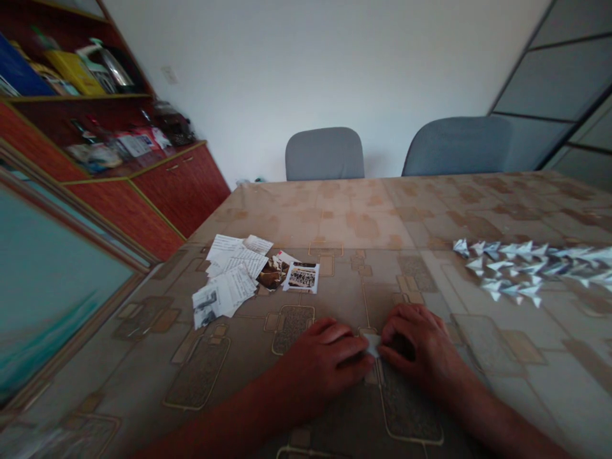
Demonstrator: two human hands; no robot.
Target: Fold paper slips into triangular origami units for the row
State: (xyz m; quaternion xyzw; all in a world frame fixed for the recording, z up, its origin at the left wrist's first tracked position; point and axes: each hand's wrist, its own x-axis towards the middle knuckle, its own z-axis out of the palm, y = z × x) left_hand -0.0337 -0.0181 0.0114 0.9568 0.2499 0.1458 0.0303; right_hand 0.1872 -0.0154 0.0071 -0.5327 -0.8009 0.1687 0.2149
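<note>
Between my two hands, low in the head view, lies a small piece of white paper (372, 345) on the patterned tablecloth. My left hand (329, 357) has its fingers closed on the paper's left edge. From the other side, my right hand (415, 338) pinches the right edge with thumb and curled fingers. Most of the paper is hidden by the fingers, so its folds cannot be made out. Farther left is a loose pile of printed paper pieces (234, 271), with a picture piece (303, 277) at its right end. Rows of small folded paper shapes (511, 266) stand at the right.
A patterned cloth covers the table (344, 217). Two grey chairs (325, 153) stand at its far side against a white wall. On the left is a reddish wooden cabinet (186, 185) with bottles, a kettle (117, 69) and packages on its shelves.
</note>
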